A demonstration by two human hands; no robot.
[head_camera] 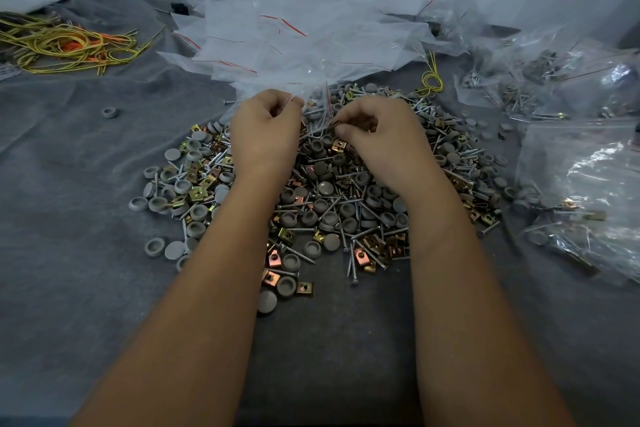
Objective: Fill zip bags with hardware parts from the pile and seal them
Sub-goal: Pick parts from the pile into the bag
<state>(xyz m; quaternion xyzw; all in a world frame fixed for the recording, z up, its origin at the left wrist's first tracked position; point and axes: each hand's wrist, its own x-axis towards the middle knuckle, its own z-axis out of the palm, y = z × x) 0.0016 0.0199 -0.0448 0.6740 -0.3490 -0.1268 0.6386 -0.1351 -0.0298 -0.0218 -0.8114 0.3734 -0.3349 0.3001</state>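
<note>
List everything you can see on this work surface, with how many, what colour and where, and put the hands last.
hardware pile: one heap, grey caps, silver screws, brass clips, centre
zip bag: one, clear, pinched between both hands
empty bags: many, clear with red strips, behind the pile
filled bags: several, clear, right side
cords: a tangle, yellow and orange, far left
loose cap: one, grey, left of the pile
cloth: one, grey, underneath
left hand: pinching the bag
right hand: pinching the bag
</note>
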